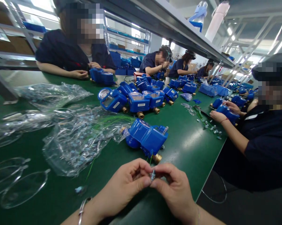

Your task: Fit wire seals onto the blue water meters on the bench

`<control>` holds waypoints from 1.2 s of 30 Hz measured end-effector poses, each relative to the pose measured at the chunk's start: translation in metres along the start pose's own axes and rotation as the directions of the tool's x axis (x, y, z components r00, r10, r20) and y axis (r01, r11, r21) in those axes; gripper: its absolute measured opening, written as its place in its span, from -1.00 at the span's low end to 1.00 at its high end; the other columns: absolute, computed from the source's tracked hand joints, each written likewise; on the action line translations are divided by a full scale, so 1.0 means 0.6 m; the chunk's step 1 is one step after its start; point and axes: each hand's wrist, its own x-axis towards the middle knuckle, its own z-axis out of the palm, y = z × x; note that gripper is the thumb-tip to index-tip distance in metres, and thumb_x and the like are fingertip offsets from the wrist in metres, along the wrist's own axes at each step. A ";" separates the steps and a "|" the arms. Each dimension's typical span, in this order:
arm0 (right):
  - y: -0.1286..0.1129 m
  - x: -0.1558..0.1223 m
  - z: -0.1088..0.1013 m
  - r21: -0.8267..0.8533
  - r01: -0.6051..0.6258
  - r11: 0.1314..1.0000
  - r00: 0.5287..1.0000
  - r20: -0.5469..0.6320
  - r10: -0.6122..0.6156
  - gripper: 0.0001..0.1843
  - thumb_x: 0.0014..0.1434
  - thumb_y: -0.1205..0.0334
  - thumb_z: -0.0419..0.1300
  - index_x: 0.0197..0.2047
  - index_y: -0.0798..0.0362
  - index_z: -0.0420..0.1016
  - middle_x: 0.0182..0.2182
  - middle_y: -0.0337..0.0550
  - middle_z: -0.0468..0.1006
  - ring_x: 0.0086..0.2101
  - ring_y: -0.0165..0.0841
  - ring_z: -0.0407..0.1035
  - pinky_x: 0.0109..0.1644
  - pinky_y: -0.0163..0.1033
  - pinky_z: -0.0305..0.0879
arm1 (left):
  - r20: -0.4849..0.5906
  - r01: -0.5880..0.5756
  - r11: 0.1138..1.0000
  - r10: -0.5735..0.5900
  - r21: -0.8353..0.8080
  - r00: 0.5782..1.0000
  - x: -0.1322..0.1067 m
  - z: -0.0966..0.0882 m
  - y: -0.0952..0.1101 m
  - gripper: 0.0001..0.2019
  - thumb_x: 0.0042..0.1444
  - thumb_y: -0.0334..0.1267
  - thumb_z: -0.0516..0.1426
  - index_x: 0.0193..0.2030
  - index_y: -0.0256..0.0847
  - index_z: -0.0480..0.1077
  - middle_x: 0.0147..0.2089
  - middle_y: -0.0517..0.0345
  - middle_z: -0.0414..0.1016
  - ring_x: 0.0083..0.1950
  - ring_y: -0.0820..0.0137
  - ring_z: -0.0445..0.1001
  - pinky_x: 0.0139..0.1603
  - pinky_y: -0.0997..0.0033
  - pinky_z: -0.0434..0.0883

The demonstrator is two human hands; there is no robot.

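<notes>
Between my fingertips is a small grey-blue seal [153,175], with green wire [151,158] running up from it to the meter. My left hand [131,179] pinches it from the left, thumb and index finger pressed together. From the other side, my right hand [175,186] also pinches it, so the fingers of both hands nearly meet. Just beyond them a blue water meter [147,137] lies on the green table [183,156]. One brass fitting [157,158] of the meter points toward my right hand.
Left of the meter sits a clear bag of small seals [73,143] with green wires [108,120]. Clear rings [23,187] lie front left. Several blue meters [138,101] are grouped behind. A co-worker at right holds a meter [226,114]; another person [73,56] sits opposite.
</notes>
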 end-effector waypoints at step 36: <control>-0.061 0.049 -0.054 -0.542 0.744 0.391 0.644 0.737 -0.205 -0.84 0.14 0.28 -0.04 -0.42 0.09 0.30 -0.47 -0.14 0.34 -0.42 -0.35 0.16 -0.36 -0.21 0.08 | -0.098 0.024 0.928 0.014 0.371 0.995 -0.016 0.021 0.020 -0.86 -0.03 -0.39 0.18 -0.37 -0.22 0.26 -0.41 0.33 0.36 -0.34 0.51 0.30 -0.28 0.51 0.23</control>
